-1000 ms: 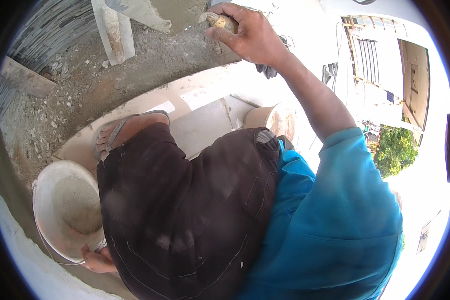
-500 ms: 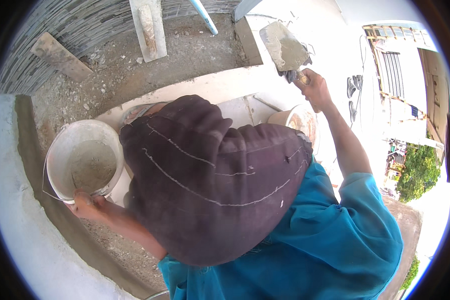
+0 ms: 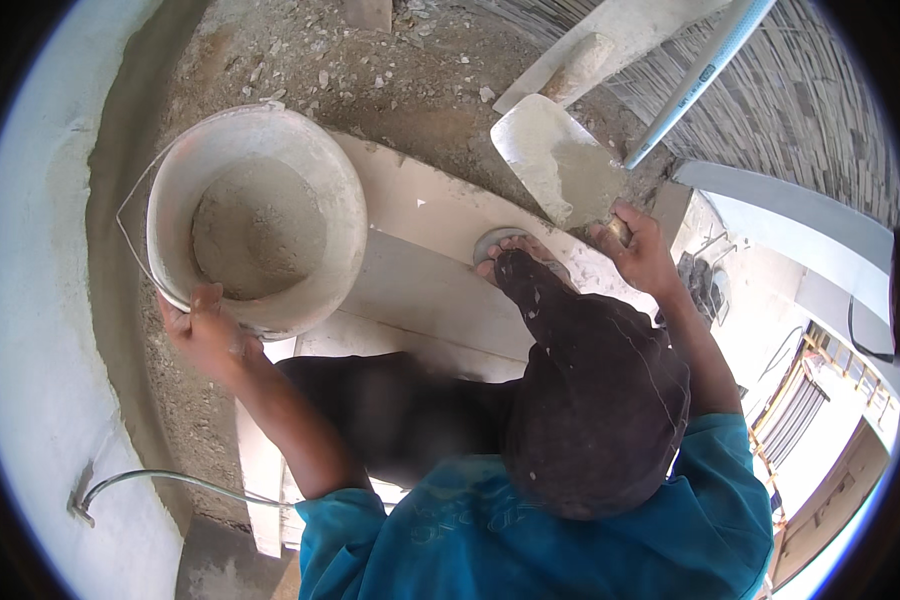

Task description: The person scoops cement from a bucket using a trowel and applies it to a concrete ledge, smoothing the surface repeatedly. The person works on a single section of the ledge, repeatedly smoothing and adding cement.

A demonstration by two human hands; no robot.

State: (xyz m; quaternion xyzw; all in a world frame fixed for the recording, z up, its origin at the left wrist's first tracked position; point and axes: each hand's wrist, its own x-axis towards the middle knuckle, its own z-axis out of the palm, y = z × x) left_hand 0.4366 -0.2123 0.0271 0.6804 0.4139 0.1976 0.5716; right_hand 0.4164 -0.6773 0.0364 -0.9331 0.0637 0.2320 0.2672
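Note:
My left hand (image 3: pixel 210 335) is closed on the near rim of a whitish bucket (image 3: pixel 346 205), thumb over the edge. Grey wet mortar (image 3: pixel 258 228) lies in the bottom of the bucket, whose thin wire handle hangs down its left side. Out to the far right, my right hand (image 3: pixel 642 250) grips the short handle of a trowel (image 3: pixel 530 150). Wet mortar covers part of the trowel's broad, flat blade. Just beyond the blade is a long plastering float (image 3: pixel 630 35) with a rounded grip.
A blue pipe (image 3: pixel 705 80) slants near the trowel, in front of a stone-clad wall (image 3: pixel 770 120). Rubble-strewn dirt (image 3: pixel 370 75) stretches behind the bucket. A pale wall (image 3: pixel 40 270) stands at left, with a thin hose (image 3: pixel 180 475) coming from it. My foot (image 3: pixel 520 250) rests on a pale ledge.
The view has swung to the right, and my legs have shifted apart. The loaded trowel has come over beside the float and blue pipe. My left hand still grips the bucket rim.

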